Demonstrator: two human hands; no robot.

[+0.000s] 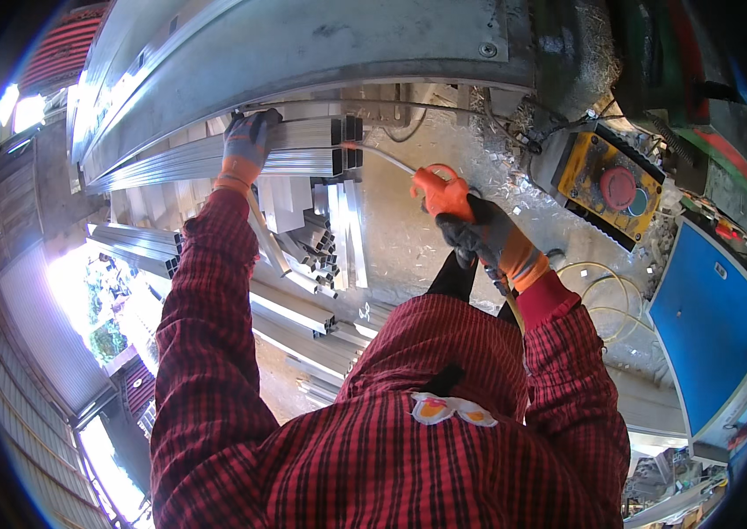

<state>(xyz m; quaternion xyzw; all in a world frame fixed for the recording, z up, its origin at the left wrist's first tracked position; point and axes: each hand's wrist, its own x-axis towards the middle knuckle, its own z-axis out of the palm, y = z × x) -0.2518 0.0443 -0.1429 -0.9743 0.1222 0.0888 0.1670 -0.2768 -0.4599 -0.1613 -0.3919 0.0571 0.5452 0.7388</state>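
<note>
In orange and grey work gloves with dark finger parts, both my hands are busy at a stack of long silvery metal tubes [303, 148]. My left hand [250, 139] grips the stack a little back from its cut ends, fingers curled over the top. My right hand [479, 231] is closed around an orange air blow gun [445, 189]. The gun's thin nozzle reaches left toward the tubes' open ends. A hose runs down from below my right hand, partly hidden by my sleeve.
A large grey metal machine [329, 48] stands just beyond the tubes. At right are a yellow control box [611, 183] with a red button and a blue panel [713, 304]. More tubes [294, 309] lie below the stack. A coiled yellow hose [607, 300] and metal scraps litter the floor.
</note>
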